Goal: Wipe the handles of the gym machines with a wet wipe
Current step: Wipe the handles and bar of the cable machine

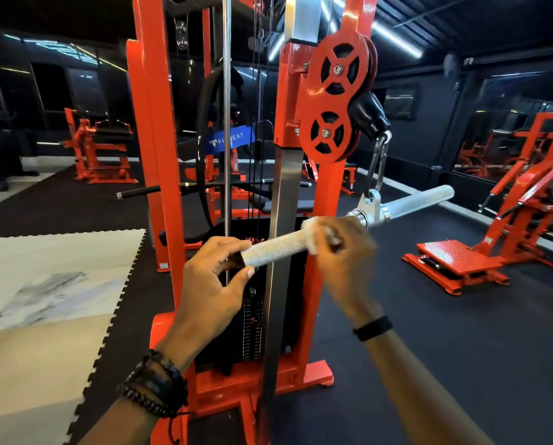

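Head view: my left hand (pixel 215 277) pinches the bar (pixel 278 247) at its near end, right hand (pixel 339 242) grips the wipe (pixel 313 234) wrapped on it just beyond; I'd twist while sliding, keeping the bar steady

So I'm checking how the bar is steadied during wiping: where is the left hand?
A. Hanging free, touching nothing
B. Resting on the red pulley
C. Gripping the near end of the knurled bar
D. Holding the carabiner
C: the left hand is curled round the near end of the knurled bar, while the right hand, blurred, holds the white wipe against the bar further along.
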A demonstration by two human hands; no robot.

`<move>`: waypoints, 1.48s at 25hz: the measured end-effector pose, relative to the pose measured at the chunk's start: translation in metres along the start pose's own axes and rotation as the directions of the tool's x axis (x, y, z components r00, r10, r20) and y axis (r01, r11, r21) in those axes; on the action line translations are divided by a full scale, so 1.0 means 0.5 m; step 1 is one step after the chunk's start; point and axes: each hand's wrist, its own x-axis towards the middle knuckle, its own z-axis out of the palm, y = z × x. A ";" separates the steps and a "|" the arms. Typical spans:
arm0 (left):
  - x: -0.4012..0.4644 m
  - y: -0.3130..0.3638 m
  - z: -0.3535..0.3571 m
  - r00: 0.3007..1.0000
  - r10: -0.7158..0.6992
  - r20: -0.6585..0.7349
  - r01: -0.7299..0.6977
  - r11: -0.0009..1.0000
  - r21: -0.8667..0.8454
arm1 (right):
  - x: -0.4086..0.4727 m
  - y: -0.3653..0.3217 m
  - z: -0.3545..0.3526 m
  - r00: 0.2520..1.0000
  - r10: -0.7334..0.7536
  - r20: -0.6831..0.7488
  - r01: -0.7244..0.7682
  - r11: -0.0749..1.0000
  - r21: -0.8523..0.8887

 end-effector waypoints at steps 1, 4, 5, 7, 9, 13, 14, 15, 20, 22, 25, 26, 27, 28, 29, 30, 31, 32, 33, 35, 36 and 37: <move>-0.001 -0.002 -0.001 1.000 0.017 -0.004 -0.017 1.000 0.023 | 0.027 0.036 -0.017 0.997 0.061 -0.053 -0.063 0.997 -0.044; -0.003 0.004 0.004 0.996 0.089 -0.011 -0.087 0.992 0.095 | 0.065 0.085 -0.035 0.976 0.183 -0.116 -0.194 0.976 -0.095; -0.004 0.008 0.006 0.994 0.104 -0.017 -0.102 0.988 0.113 | 0.058 0.075 -0.027 0.978 0.180 -0.108 -0.189 0.978 -0.084; 0.000 0.007 0.010 0.996 0.082 -0.030 -0.078 0.990 0.120 | 0.016 0.016 0.003 0.989 0.143 -0.047 -0.144 0.990 -0.007; 0.006 0.000 0.008 0.998 -0.046 -0.037 0.047 0.999 0.023 | -0.044 -0.064 0.041 0.994 0.070 0.081 -0.080 0.989 0.127; 0.019 0.000 0.000 0.898 -0.439 -0.022 0.395 0.828 -0.397 | -0.114 -0.144 0.077 0.948 -0.142 0.286 0.063 0.962 0.267; 0.021 0.003 -0.003 0.864 -0.504 -0.007 0.456 0.788 -0.414 | -0.107 -0.134 0.073 0.947 -0.154 0.283 0.079 0.962 0.260; 0.023 0.003 -0.006 0.839 -0.544 0.019 0.506 0.766 -0.397 | -0.095 -0.115 0.065 0.956 -0.141 0.256 0.080 0.969 0.235; 0.016 -0.007 0.005 0.765 -0.628 0.144 0.639 0.709 -0.299 | 0.020 0.040 -0.024 1.000 0.007 -0.027 -0.009 0.997 -0.074; 0.012 -0.001 0.013 0.787 -0.602 0.132 0.609 0.725 -0.323 | 0.056 0.087 -0.051 0.995 0.084 -0.053 -0.091 0.985 -0.146; 0.014 0.016 0.021 0.843 -0.534 0.071 0.523 0.782 -0.339 | 0.054 0.080 -0.043 0.987 0.154 -0.050 -0.159 0.978 -0.133; 0.015 0.020 0.021 0.865 -0.500 0.035 0.483 0.814 -0.322 | 0.038 0.056 -0.028 0.988 0.151 -0.032 -0.153 0.984 -0.086; 0.017 0.020 0.021 0.889 -0.458 -0.001 0.440 0.855 -0.275 | 0.015 0.025 -0.010 0.990 0.143 -0.001 -0.143 0.989 -0.027; 0.018 0.019 0.022 0.913 -0.406 -0.032 0.392 0.897 -0.205 | -0.009 -0.009 0.008 0.991 0.127 0.043 -0.129 0.991 0.045; 0.018 0.018 0.023 0.935 -0.352 -0.048 0.343 0.930 -0.134 | -0.033 -0.045 0.024 0.990 0.096 0.100 -0.108 0.986 0.126; 0.017 0.017 0.025 0.950 -0.307 -0.057 0.302 0.949 -0.088 | -0.056 -0.077 0.037 0.986 0.052 0.158 -0.083 0.977 0.196; 0.015 0.018 0.026 0.961 -0.271 -0.061 0.267 0.961 -0.068 | -0.074 -0.101 0.047 0.978 0.006 0.209 -0.058 0.968 0.246; 0.013 0.020 0.028 0.970 -0.235 -0.063 0.232 0.971 -0.056 | -0.084 -0.115 0.051 0.969 -0.032 0.244 -0.037 0.961 0.274; 0.011 0.021 0.028 0.978 -0.197 -0.067 0.194 0.980 -0.042 | -0.084 -0.115 0.048 0.964 -0.053 0.260 -0.022 0.960 0.280; 0.009 0.021 0.029 0.988 -0.142 -0.061 0.142 0.990 -0.002 | -0.056 -0.076 0.026 0.973 -0.041 0.227 -0.008 0.977 0.211; 0.008 0.020 0.027 0.990 -0.128 -0.056 0.129 0.991 0.018 | -0.033 -0.042 0.010 0.985 -0.018 0.173 -0.006 0.990 0.138; 0.008 0.018 0.026 0.991 -0.125 -0.050 0.127 0.991 0.033 | -0.004 -0.003 -0.010 0.994 0.007 0.107 -0.013 0.998 0.055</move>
